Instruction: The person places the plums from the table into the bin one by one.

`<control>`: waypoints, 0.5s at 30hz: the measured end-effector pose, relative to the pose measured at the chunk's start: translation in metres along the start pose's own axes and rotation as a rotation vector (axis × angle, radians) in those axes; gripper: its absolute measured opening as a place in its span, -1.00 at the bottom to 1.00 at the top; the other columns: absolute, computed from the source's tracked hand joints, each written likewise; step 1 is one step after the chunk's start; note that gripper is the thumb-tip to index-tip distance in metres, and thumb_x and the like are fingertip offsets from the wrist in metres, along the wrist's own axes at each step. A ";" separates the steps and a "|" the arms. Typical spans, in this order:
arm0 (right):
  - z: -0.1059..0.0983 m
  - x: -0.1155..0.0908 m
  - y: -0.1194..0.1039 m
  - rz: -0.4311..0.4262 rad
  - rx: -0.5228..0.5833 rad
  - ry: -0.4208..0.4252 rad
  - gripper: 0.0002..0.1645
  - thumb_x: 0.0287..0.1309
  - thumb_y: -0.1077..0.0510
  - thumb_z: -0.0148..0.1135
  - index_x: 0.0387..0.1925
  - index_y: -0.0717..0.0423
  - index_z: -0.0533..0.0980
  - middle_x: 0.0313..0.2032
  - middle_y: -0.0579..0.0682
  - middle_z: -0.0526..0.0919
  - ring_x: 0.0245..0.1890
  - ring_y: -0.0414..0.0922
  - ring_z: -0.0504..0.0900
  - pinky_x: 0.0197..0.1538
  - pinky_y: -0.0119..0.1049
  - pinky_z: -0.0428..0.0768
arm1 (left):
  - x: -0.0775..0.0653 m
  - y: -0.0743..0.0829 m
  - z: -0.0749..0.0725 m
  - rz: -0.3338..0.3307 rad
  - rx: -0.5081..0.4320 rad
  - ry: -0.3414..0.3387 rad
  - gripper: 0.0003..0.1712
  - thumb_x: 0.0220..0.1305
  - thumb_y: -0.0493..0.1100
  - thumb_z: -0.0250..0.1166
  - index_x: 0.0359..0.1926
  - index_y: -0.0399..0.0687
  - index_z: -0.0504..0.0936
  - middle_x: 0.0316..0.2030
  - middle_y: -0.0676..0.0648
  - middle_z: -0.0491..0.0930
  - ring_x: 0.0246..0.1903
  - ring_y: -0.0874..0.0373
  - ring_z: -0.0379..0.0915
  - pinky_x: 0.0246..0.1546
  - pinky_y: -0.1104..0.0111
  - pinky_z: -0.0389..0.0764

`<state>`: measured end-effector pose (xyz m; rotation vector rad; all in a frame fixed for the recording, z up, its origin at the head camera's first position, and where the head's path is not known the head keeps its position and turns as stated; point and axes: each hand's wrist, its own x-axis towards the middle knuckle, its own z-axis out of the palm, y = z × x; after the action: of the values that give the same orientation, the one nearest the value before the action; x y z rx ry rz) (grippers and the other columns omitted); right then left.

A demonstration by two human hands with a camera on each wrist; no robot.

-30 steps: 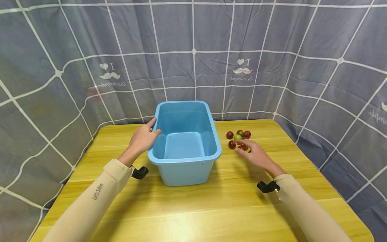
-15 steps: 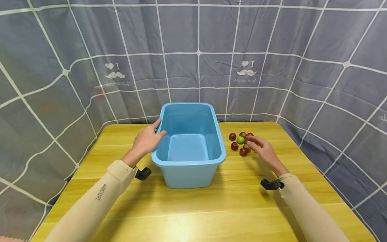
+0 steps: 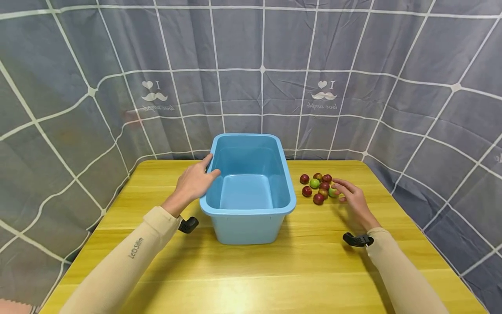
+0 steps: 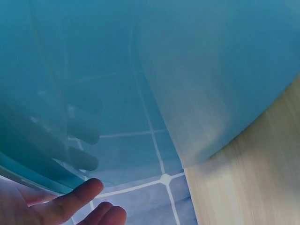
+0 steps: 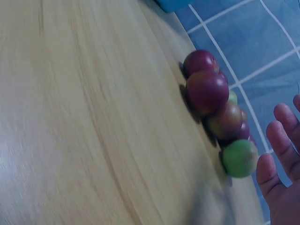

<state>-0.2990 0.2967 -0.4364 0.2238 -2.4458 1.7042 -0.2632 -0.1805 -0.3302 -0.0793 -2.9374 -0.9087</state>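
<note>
A blue plastic tub [image 3: 248, 226] stands upright on the table with its mouth facing up. My left hand [image 3: 195, 181] holds its left rim, thumb over the edge and fingers along the outer wall; the left wrist view shows the fingers [image 4: 70, 201] beside the translucent wall. Right of the tub lies a loose cluster of plums, mostly dark red, such as a red plum [image 3: 307, 191], plus a green plum [image 3: 314, 183] at the left. My right hand [image 3: 353, 198], fingers spread and loosely bent, is beside another green plum [image 5: 240, 158] at the cluster's right edge, with nothing held.
The yellow wooden table [image 3: 251, 279] carries the tub and fruit. A grey curtain with white grid lines [image 3: 282, 91] hangs behind the table's back edge and along its sides. A dark wrist camera [image 3: 357, 240] sits under the right wrist, another [image 3: 189, 225] under the left.
My right hand has drawn back to the right from over the plums, so more of them show, including the second green one. The left hand stays on the tub's rim; the view shifts slightly.
</note>
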 end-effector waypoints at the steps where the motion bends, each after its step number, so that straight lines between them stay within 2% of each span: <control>1: 0.000 -0.003 -0.003 0.003 0.003 0.004 -0.41 0.51 0.03 0.04 0.30 0.41 0.40 -0.26 -0.54 0.62 -0.26 -0.44 0.58 -0.19 -0.33 0.60 | 0.000 0.000 0.000 0.000 0.005 -0.003 -0.14 0.40 0.23 -0.03 0.62 0.14 -0.01 0.47 -0.21 0.27 0.32 -0.26 0.36 0.10 -0.15 0.45; 4: -0.002 -0.008 -0.007 0.005 0.005 0.016 -0.50 0.50 0.03 0.05 0.24 0.31 0.48 -0.28 -0.52 0.63 -0.28 -0.43 0.57 -0.22 -0.34 0.59 | 0.001 0.000 0.001 -0.003 0.012 -0.007 -0.14 0.40 0.24 -0.04 0.62 0.16 -0.02 0.47 -0.21 0.28 0.31 -0.26 0.36 0.10 -0.16 0.45; 7: -0.006 -0.002 0.009 0.014 0.038 0.038 -0.52 0.48 0.01 0.08 0.23 0.25 0.51 -0.29 -0.47 0.66 -0.29 -0.38 0.57 -0.27 -0.36 0.57 | 0.000 0.001 0.001 -0.006 0.012 -0.008 -0.14 0.39 0.25 -0.04 0.62 0.17 -0.02 0.47 -0.20 0.28 0.31 -0.26 0.37 0.09 -0.16 0.46; 11: -0.008 0.007 0.032 0.067 0.116 0.066 -0.41 0.44 -0.05 0.14 0.27 0.31 0.47 -0.26 -0.37 0.70 -0.28 -0.26 0.57 -0.34 -0.39 0.53 | 0.000 0.000 -0.001 -0.013 0.023 -0.012 -0.14 0.39 0.25 -0.06 0.62 0.19 -0.02 0.46 -0.20 0.29 0.29 -0.26 0.39 0.05 -0.14 0.47; 15: -0.008 0.008 0.040 0.128 0.197 0.091 -0.35 0.40 -0.11 0.20 0.28 0.29 0.45 -0.21 -0.25 0.69 -0.27 -0.16 0.51 -0.36 -0.43 0.48 | 0.001 0.000 -0.001 -0.011 0.037 -0.020 -0.14 0.40 0.26 -0.07 0.62 0.20 -0.04 0.47 -0.20 0.28 0.30 -0.26 0.38 0.03 -0.15 0.47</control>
<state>-0.3144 0.3177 -0.4682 0.0117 -2.2732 1.9638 -0.2639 -0.1809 -0.3293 -0.0713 -2.9743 -0.8599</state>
